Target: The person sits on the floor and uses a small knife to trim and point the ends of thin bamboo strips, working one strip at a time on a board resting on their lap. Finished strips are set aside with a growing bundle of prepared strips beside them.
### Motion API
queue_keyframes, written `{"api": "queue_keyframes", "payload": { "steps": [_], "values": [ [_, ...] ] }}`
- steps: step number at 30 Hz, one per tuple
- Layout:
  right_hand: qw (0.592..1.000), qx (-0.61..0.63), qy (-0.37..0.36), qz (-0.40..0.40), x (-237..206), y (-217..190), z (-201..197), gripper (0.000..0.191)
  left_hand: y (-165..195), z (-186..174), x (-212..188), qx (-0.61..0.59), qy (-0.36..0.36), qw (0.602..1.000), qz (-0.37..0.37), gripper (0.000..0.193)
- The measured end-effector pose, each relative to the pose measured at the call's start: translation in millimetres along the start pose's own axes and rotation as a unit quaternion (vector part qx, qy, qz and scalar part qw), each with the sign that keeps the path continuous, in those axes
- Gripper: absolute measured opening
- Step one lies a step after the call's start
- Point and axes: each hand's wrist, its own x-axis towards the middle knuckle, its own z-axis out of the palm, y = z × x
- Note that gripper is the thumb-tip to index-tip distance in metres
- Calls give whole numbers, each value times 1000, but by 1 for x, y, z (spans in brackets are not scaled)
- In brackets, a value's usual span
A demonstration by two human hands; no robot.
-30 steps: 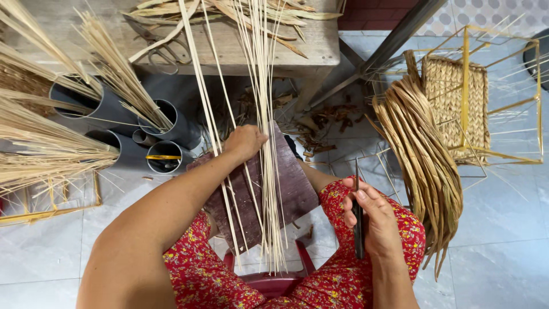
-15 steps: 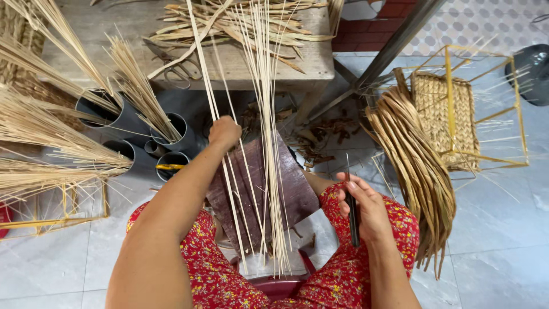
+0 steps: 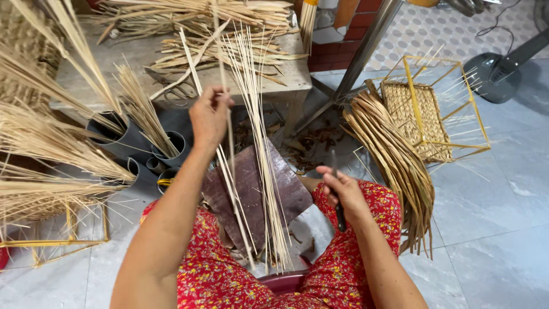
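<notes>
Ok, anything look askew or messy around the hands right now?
Mostly orderly. Brown scraps lie strewn on the floor under the wooden table, like trimmings. The left hand grips thin reed strips over a dark board; the right hand holds a dark tool. Nothing looks damaged.

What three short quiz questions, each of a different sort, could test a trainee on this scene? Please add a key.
1. True or false: the left hand grips thin pale strips.
2. The right hand holds: A) scissors B) a dark slim tool C) nothing.
3. Fill in: the woven panel sits inside a yellow ____ frame.

Key: 1 true; 2 B; 3 wire.
</notes>
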Motion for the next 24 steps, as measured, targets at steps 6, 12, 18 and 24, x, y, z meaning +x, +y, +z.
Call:
{"api": "queue_keyframes", "payload": {
  "steps": [6, 12, 18, 24],
  "values": [
    [994, -63, -79, 35, -53, 38, 70, 47, 73, 6, -92, -186, -127, 974, -18, 15],
    [983, 0, -174, 55, -95, 75, 109, 35, 143, -23, -138, -206, -160, 965, -2, 16],
    [956, 18, -291, 32, -129, 67, 86, 26, 178, -84, -157, -234, -16, 969, 71, 12],
    [931, 35, -361, -33, -169, 22, 35, 32, 145, -135, -222, -273, 172, 943, 84, 14]
  ]
}}
